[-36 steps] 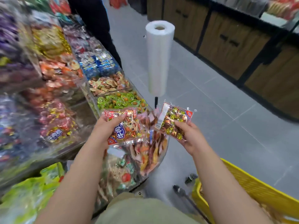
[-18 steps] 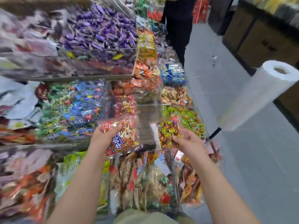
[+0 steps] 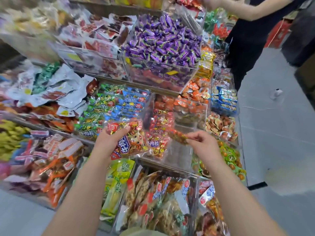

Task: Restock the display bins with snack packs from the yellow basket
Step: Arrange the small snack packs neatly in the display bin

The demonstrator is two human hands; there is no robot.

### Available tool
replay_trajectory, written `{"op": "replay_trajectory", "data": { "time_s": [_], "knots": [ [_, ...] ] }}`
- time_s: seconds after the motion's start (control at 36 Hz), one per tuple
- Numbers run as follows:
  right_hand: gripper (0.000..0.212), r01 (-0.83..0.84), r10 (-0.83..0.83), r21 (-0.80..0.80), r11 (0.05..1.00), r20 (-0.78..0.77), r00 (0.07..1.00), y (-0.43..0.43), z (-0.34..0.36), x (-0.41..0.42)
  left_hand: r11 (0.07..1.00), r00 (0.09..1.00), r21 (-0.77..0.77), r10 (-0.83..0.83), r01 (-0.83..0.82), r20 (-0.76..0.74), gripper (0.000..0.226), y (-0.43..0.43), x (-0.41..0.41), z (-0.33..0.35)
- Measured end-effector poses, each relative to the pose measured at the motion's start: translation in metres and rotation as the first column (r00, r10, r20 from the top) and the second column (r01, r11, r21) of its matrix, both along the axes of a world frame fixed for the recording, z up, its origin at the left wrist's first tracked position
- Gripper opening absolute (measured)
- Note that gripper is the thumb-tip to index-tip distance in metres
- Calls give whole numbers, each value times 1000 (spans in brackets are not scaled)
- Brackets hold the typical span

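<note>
My left hand (image 3: pixel 109 142) grips a clear snack pack (image 3: pixel 131 142) with red corners and a blue label, held flat over the front of the display. My right hand (image 3: pixel 202 143) pinches a second snack pack (image 3: pixel 178 136), seen edge-on and blurred, above a clear bin (image 3: pixel 180 155) that holds a few similar red and gold packs (image 3: pixel 157 143). The yellow basket is out of view.
Tiered clear bins hold purple candies (image 3: pixel 163 43), blue and green packs (image 3: pixel 119 106), orange packs (image 3: pixel 190 97) and big bags (image 3: pixel 158 201) in the front row. Another person in black (image 3: pixel 252 40) stands at the far right, reaching into the top shelf. Grey floor (image 3: pixel 272 133) lies to the right.
My view has swung left and down from the aisle onto the display. Both hands moved forward with their packs; the right pack has turned edge-on over the clear bin.
</note>
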State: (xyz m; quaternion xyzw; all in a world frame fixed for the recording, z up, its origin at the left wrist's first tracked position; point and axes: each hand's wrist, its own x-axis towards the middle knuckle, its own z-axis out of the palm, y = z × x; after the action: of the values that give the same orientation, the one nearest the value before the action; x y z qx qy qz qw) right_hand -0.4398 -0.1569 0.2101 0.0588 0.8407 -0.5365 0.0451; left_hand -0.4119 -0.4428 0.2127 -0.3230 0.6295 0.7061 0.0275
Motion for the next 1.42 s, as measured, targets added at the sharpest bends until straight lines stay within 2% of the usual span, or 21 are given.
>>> {"op": "replay_trajectory", "data": {
  "time_s": [0.06, 0.17, 0.25, 0.31, 0.36, 0.44, 0.5, 0.56, 0.64, 0.69, 0.75, 0.83, 0.86, 0.92, 0.97, 1.06, 1.11, 1.19, 1.25, 1.33, 1.42],
  "knots": [
    [27, -38, 38, 27, 999, -30, 999, -2, -3, -7, 1000, 1000, 14, 0, 1, -16, 128, -2, -7, 1],
    [33, -51, 52, 31, 998, -19, 998, -3, -14, -9, 998, 1000, 68, -13, 15, -28, 88, -8, -20, 1],
    [40, -2, 1, 8, 1000, 108, 994, -4, -25, -10, 995, 999, 96, -19, 22, -34, 87, -13, -26, -2],
    [41, 68, -28, -149, 986, 259, 965, -9, -31, -11, 993, 999, 115, -25, 29, -37, 91, -16, -29, -4],
    [33, 163, -54, -270, 949, 369, 928, -16, -35, -10, 991, 999, 127, -29, 34, -37, 94, -17, -30, -6],
    [20, 203, -61, -324, 924, 399, 915, -22, -44, -9, 990, 998, 133, -38, 44, -47, 88, -18, -31, -10],
    [19, 104, -30, -191, 976, 355, 934, -25, -48, -7, 989, 997, 138, -50, 57, -51, 86, -19, -32, -11],
    [32, -9, -15, 98, 995, 246, 969, -26, -50, -9, 988, 997, 135, -62, 69, -54, 87, -21, -33, -12],
    [44, -39, 42, 419, 907, 2, 999, -26, -50, -14, 985, 994, 143, -86, 94, -65, 82, -23, -35, -10],
    [41, -93, 128, 500, 861, -35, 991, -23, -48, -21, 983, 992, 143, -101, 112, -76, 79, -25, -37, -7],
    [35, -187, 187, 499, 846, 50, 981, -21, -43, -28, 980, 988, 145, -124, 136, -90, 80, -26, -40, -5],
    [68, -283, 209, 458, 843, 206, 956, -21, -35, -37, 980, 987, 138, -130, 142, -99, 71, -26, -47, -1],
    [67, -305, 225, 456, 836, 221, 949, -21, -32, -39, 981, 987, 131, -130, 142, -98, 64, -26, -50, -1],
    [47, -379, 314, 514, 770, 211, 925, -22, -26, -45, 983, 987, 115, -136, 146, -87, 57, -24, -55, -2],
    [36, -452, 411, 576, 681, 210, 887, -27, -17, -49, 985, 987, 92, -140, 147, -78, 74, -23, -59, -2],
    [21, -520, 464, 584, 624, 258, 847, -41, -8, -57, 987, 987, 24, -155, 156, -46, 115, -25, -64, -1],
    [12, -553, 475, 557, 620, 294, 829, -50, -4, -64, 987, 987, 25, -154, 156, -48, 120, -29, -64, 0],
    [11, -582, 459, 488, 651, 357, 813, -59, 3, -75, 989, 990, 57, -131, 134, -58, 111, -37, -67, -3],
    [8, -604, 468, 453, 656, 384, 796, -69, 1, -80, 987, 989, 88, -127, 134, -75, 94, -41, -69, -6],
    [12, -648, 512, 454, 611, 399, 761, -89, -19, -81, 981, 988, 137, -124, 136, -93, 72, -43, -72, -7],
    [19, -642, 538, 519, 564, 360, 763, -107, -53, -75, 977, 987, 160, -125, 141, -105, 63, -42, -74, -11]
  ]
}}
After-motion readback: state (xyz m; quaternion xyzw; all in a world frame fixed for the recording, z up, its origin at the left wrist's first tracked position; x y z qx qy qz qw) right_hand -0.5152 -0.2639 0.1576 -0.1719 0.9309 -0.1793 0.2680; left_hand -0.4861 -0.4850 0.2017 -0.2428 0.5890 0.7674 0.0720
